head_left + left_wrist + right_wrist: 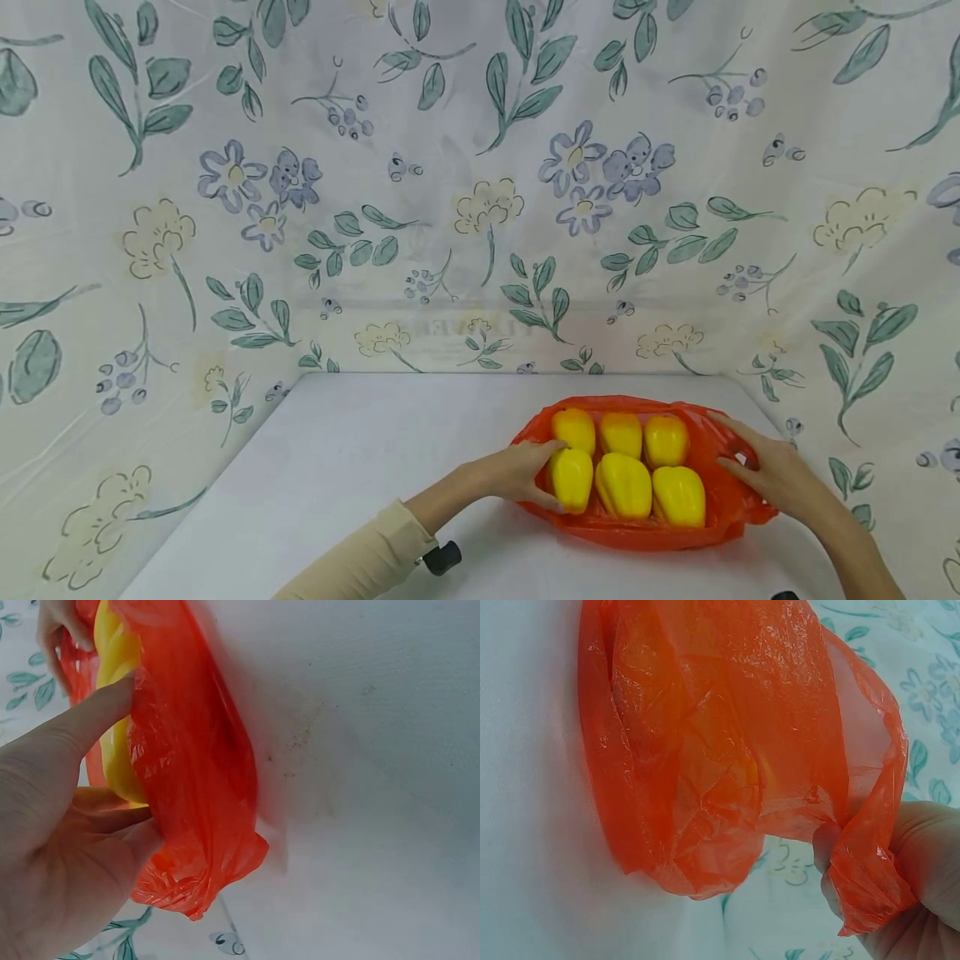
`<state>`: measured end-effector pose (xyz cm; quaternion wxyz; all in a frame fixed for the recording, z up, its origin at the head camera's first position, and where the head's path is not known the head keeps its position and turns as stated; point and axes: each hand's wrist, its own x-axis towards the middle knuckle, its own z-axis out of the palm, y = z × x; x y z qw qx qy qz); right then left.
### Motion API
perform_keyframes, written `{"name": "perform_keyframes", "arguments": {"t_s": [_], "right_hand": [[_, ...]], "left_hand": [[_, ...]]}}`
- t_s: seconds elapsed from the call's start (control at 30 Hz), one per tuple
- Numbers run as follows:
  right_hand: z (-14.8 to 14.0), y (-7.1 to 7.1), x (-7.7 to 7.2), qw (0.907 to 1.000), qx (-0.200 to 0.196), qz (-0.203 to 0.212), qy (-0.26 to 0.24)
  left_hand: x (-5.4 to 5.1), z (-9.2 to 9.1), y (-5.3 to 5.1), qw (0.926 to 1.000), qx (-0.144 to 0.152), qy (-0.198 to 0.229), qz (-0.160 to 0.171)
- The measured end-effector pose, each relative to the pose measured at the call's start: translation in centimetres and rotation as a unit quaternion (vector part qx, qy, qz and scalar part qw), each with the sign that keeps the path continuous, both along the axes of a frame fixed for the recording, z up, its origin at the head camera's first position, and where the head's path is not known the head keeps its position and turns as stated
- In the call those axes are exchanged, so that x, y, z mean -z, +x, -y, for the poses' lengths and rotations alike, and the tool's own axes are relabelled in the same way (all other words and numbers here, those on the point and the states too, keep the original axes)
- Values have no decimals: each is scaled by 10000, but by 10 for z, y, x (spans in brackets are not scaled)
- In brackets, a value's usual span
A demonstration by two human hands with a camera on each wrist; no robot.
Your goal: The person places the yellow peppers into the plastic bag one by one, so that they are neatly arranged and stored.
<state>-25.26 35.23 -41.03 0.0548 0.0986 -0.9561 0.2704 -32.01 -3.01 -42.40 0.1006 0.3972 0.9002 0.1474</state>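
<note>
A red plastic bag [720, 483] lies open at the right of the white table. Inside it, three yellow bell peppers [624, 486] form the front row, with three rounder yellow-orange fruits [621, 434] behind them. My left hand [517, 473] holds the leftmost front pepper [572, 482] between thumb and fingers. In the left wrist view, the thumb of that left hand [60, 817] lies at the bag's edge, against the pepper. At the bag's right end, my right hand [780, 473] grips the bunched film; the right wrist view shows the bag's handle loop [870, 877] between its fingers.
The white tabletop [360, 450] extends left of the bag. A sheet printed with flowers and leaves [480, 167] rises behind the table and along both sides. A dark wrist device [442, 558] sits below the left sleeve cuff.
</note>
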Motion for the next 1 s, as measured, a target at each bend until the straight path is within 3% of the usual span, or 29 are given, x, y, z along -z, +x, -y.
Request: {"name": "perform_keyframes", "arguments": {"t_s": [0.23, 0.47, 0.7, 1.0], "right_hand": [[0, 1, 0, 10000, -11, -27, 19], [1, 1, 0, 9999, -40, -87, -46], [0, 3, -3, 9999, -84, -36, 102], [-4, 13, -15, 9991, -122, 147, 391]], "left_hand": [[1, 4, 2, 10000, -93, 28, 1], [-5, 20, 7, 9978, -15, 656, 33], [-18, 52, 9, 9913, 14, 1317, 26], [-39, 108, 1, 9843, -493, 1619, -507]]}}
